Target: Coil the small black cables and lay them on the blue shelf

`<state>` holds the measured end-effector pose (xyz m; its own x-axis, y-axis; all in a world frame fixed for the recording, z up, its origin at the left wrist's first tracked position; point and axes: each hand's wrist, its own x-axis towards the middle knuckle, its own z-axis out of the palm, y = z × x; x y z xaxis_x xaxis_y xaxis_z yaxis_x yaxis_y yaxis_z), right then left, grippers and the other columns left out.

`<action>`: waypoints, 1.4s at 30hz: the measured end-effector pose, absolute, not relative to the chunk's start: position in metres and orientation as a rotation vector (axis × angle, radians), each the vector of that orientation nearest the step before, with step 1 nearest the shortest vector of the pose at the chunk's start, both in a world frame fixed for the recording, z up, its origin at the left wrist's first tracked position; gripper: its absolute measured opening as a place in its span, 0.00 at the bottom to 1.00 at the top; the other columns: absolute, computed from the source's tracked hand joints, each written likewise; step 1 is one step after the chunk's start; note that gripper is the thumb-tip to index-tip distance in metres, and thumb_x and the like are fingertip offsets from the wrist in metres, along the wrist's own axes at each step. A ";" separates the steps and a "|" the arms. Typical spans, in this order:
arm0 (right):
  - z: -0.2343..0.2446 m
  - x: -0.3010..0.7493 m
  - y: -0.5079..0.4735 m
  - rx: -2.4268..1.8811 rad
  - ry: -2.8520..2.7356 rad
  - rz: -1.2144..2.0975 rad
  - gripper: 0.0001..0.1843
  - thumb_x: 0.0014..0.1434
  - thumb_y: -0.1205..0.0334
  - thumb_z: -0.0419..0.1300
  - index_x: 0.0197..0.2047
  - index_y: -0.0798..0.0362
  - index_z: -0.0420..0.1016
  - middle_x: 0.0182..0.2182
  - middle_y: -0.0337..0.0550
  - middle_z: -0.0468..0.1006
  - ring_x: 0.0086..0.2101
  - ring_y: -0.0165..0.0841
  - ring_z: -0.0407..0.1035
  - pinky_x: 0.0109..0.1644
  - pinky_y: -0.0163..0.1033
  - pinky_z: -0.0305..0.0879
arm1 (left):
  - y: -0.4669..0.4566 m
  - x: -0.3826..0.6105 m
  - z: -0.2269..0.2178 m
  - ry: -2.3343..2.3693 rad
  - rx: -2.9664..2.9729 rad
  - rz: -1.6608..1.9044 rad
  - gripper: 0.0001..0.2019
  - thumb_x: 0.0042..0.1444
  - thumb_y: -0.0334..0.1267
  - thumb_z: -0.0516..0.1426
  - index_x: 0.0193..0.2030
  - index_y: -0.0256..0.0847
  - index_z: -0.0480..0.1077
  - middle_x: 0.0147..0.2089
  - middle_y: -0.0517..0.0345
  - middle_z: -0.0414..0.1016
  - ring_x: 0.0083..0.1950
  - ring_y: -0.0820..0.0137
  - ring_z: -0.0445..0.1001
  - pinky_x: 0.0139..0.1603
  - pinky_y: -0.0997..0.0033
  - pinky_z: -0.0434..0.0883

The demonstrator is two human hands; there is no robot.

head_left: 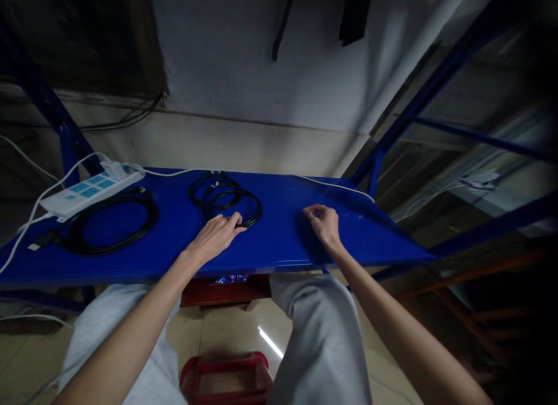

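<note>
Storeroom, blue steel racking (392, 132), bare wall (261, 62)

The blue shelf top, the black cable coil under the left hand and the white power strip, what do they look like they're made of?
Blue shelf top: probably painted sheet metal; smooth, slightly glossy, with a thin front edge. Black cable coil, touched by the left hand: flexible rubber or plastic sheathing, dull sheen, lying in loose loops. White power strip: moulded hard plastic, matte white with light blue sockets.

I am working in dim light; a ceiling lamp is glinting off the floor tiles (270, 342), corners are fading to black, and shelf edges are bowing from wide-angle distortion.
</note>
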<state>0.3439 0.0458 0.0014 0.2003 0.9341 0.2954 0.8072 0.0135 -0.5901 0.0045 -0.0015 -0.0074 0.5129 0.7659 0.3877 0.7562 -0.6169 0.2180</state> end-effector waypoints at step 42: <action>-0.028 0.320 0.024 -1.891 -1.820 -0.168 0.23 0.68 0.65 0.46 0.56 0.54 0.79 0.66 0.53 0.66 0.63 0.51 0.56 0.58 0.55 0.63 | 0.068 0.042 -0.001 1.320 2.929 0.636 0.26 0.70 0.52 0.48 0.70 0.44 0.59 0.68 0.44 0.64 0.70 0.54 0.60 0.68 0.48 0.60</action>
